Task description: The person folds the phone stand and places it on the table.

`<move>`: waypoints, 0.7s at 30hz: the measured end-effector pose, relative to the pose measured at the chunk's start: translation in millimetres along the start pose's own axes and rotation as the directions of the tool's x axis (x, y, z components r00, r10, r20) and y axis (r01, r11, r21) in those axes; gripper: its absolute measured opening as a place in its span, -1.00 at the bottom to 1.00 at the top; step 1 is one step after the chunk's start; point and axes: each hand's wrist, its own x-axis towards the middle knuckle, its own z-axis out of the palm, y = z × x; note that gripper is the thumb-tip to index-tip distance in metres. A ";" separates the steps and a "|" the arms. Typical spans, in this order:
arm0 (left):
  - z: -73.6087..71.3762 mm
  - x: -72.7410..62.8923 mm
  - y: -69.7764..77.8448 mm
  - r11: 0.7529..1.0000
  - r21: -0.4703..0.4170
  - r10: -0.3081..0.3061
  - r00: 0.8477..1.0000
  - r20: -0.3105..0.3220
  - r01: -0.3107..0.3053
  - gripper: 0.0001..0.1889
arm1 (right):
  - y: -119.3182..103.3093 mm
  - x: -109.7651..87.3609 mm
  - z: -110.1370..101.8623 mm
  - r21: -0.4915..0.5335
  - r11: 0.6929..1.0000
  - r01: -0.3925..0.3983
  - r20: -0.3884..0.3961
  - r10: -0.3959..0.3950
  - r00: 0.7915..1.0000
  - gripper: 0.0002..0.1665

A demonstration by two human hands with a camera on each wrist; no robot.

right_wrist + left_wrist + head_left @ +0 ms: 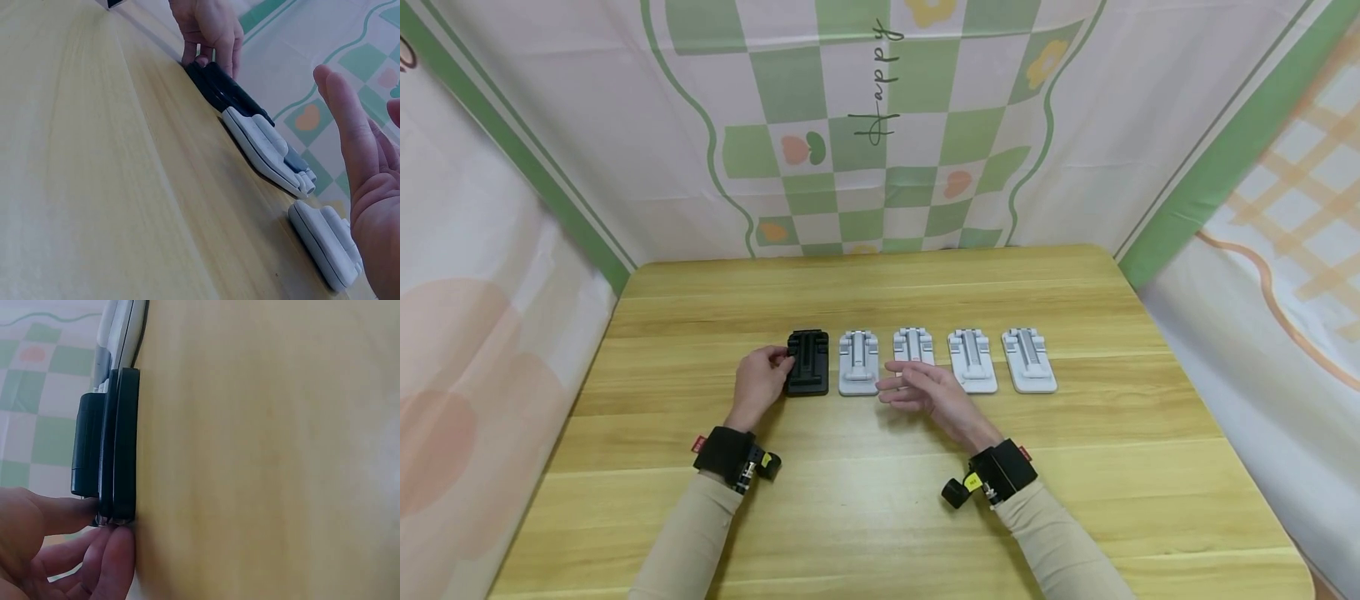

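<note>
A black folding phone stand (808, 363) lies flat at the left end of a row of stands. My left hand (760, 385) pinches its left edge; the left wrist view shows the thumb (65, 514) on its upper side and fingertips (117, 553) low by the table. Just right of it is a white folding phone stand (858, 363). My right hand (942, 400) hovers with fingers extended, holding nothing. In the head view it partly covers the middle white stand (913, 343) and overlaps the corner of another white stand (972, 358).
A last white stand (1029, 360) lies at the row's right end. All rest on a wooden table (865, 517) with rounded corners. Behind it hangs a green-checked curtain (850, 200), with further cloth at both sides.
</note>
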 end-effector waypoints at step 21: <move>-1.7 -1.0 -8.6 0.998 -0.035 0.048 0.998 0.026 -0.047 -0.66 | -8.1 -6.8 -17.4 -0.094 0.989 0.110 -0.081 -0.118 0.990 -0.39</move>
